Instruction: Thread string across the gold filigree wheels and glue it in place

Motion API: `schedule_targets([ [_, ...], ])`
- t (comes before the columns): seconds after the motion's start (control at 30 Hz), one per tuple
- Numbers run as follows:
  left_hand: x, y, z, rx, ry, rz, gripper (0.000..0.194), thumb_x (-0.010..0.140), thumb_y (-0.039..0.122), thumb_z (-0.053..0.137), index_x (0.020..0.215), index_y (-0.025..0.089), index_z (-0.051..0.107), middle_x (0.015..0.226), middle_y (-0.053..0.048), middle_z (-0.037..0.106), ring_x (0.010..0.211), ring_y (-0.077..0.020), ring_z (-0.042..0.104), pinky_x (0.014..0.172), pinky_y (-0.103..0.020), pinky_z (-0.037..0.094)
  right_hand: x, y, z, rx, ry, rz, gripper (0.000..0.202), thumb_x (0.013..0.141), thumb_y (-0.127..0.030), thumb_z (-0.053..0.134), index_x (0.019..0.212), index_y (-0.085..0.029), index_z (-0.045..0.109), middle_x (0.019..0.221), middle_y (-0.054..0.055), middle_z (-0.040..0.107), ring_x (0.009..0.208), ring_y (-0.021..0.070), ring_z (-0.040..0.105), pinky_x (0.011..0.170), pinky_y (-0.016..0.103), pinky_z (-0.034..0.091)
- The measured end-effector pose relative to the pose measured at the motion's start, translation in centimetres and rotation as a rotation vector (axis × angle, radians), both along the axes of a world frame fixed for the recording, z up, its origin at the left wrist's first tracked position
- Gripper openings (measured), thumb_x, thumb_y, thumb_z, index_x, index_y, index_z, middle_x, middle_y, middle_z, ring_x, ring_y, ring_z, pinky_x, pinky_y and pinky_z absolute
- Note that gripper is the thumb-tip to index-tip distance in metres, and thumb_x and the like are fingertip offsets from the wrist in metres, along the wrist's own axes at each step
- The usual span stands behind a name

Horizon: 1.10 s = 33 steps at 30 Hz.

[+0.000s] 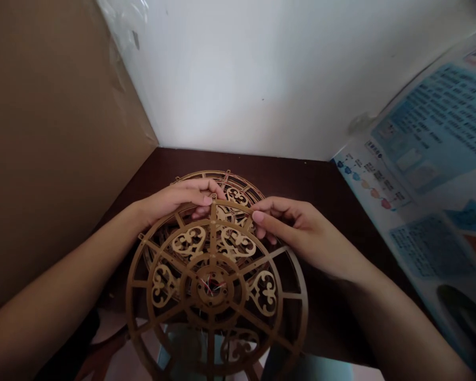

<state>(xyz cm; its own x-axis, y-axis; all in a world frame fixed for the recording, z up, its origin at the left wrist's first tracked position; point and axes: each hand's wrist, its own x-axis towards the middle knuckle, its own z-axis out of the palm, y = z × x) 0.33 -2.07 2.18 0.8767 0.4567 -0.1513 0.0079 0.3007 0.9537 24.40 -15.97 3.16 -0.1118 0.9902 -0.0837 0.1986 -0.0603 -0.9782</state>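
A large round openwork frame, brown and wood-like, with spokes, rings and scroll-shaped inserts, stands tilted in front of me. Thin red and white wires show at its hub. Behind it lies a similar round frame with reddish lines along its rim. My left hand pinches the top rim of the front frame beside a small tab, thumb on the near side. Right of that tab, my right hand grips the same rim between thumb and fingers. The fingertips behind the rim are partly hidden.
The frames are over a dark brown table. A brown cardboard panel rises on the left, a white panel at the back, and a printed blue and white sheet on the right.
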Motion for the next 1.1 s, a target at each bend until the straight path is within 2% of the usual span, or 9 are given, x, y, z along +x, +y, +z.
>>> schedule_targets([
  [0.13, -0.2, -0.1, 0.9, 0.167, 0.112, -0.114, 0.018, 0.095, 0.032, 0.074, 0.105, 0.017, 0.076, 0.07, 0.003, 0.056, 0.056, -0.0071, 0.042, 0.053, -0.016, 0.036, -0.5, -0.3, -0.1, 0.015, 0.016, 0.034, 0.036, 0.1, -0.054, 0.073, 0.102, -0.018, 0.075, 0.079, -0.002, 0.064, 0.07, 0.0091, 0.053, 0.062, 0.022, 0.042],
  [0.23, -0.4, -0.2, 1.3, 0.32, 0.186, -0.223, 0.028, 0.101, 0.041, 0.069, 0.105, 0.016, 0.081, 0.073, 0.001, 0.06, 0.057, -0.008, 0.045, 0.051, -0.018, 0.036, -0.7, -0.3, -0.3, 0.051, 0.039, 0.055, 0.032, 0.102, -0.05, 0.072, 0.102, -0.019, 0.075, 0.082, -0.002, 0.064, 0.073, 0.0093, 0.054, 0.064, 0.022, 0.042],
  [0.43, -0.5, 0.1, 0.8, 0.292, 0.179, -0.268, 0.031, 0.099, 0.046, 0.072, 0.099, 0.016, 0.079, 0.066, 0.003, 0.058, 0.056, -0.0093, 0.05, 0.054, -0.02, 0.04, -0.8, -0.1, -0.4, 0.018, 0.069, 0.029, 0.029, 0.099, -0.047, 0.076, 0.098, -0.018, 0.075, 0.079, -0.002, 0.063, 0.072, 0.01, 0.053, 0.065, 0.023, 0.041],
  [0.53, -0.3, -0.1, 1.3, 0.385, 0.216, -0.377, 0.026, 0.097, 0.043, 0.075, 0.098, 0.017, 0.078, 0.078, 0.0, 0.067, 0.068, -0.0122, 0.06, 0.064, -0.022, 0.048, -1.0, -0.1, -0.2, -0.066, 0.101, 0.073, 0.028, 0.096, -0.045, 0.079, 0.095, -0.017, 0.074, 0.077, -0.002, 0.062, 0.067, 0.0102, 0.051, 0.062, 0.024, 0.04],
  [0.63, 0.2, -0.7, 1.9, 0.544, 0.259, -0.447, 0.021, 0.095, 0.038, 0.079, 0.103, 0.019, 0.077, 0.097, -0.002, 0.074, 0.087, -0.0149, 0.067, 0.076, -0.022, 0.05, -1.4, 0.1, -0.3, -0.089, 0.123, 0.137, 0.029, 0.094, -0.045, 0.079, 0.094, -0.017, 0.074, 0.082, 0.0, 0.067, 0.073, 0.0127, 0.057, 0.066, 0.025, 0.045],
  [0.7, 0.6, -1.2, 2.1, 0.538, 0.285, -0.479, 0.021, 0.096, 0.039, 0.078, 0.096, 0.018, 0.077, 0.088, 0.0, 0.074, 0.078, -0.0127, 0.064, 0.07, -0.02, 0.047, -1.5, 0.2, -0.4, -0.076, 0.102, 0.163, 0.03, 0.095, -0.047, 0.078, 0.096, -0.017, 0.075, 0.083, 0.001, 0.068, 0.074, 0.0133, 0.057, 0.067, 0.026, 0.045],
  [0.8, 0.9, -1.5, 1.8, 0.422, 0.271, -0.518, 0.027, 0.097, 0.038, 0.075, 0.081, 0.017, 0.076, 0.071, 0.001, 0.07, 0.063, -0.0104, 0.057, 0.061, -0.02, 0.042, -1.5, 0.3, -0.6, -0.046, 0.06, 0.187, 0.029, 0.097, -0.046, 0.076, 0.101, -0.018, 0.077, 0.08, -0.001, 0.066, 0.071, 0.0122, 0.054, 0.065, 0.025, 0.043],
  [0.97, 0.9, -1.7, 1.3, 0.356, 0.212, -0.452, 0.025, 0.095, 0.035, 0.078, 0.078, 0.016, 0.077, 0.072, -0.001, 0.073, 0.063, -0.0105, 0.058, 0.058, -0.02, 0.04, -0.9, 0.0, -0.1, -0.107, 0.088, 0.279, 0.028, 0.091, -0.039, 0.084, 0.108, -0.019, 0.076, 0.088, -0.002, 0.069, 0.076, 0.0117, 0.06, 0.067, 0.023, 0.048],
  [1.1, 0.9, -1.6, 0.9, 0.406, 0.187, -0.445, 0.028, 0.096, 0.038, 0.078, 0.078, 0.016, 0.076, 0.073, 0.0, 0.071, 0.065, -0.0095, 0.057, 0.059, -0.018, 0.041, -0.5, -0.3, 0.3, -0.204, 0.139, 0.311, 0.025, 0.088, -0.035, 0.087, 0.098, -0.017, 0.073, 0.083, -0.002, 0.068, 0.072, 0.0105, 0.06, 0.064, 0.021, 0.048],
])
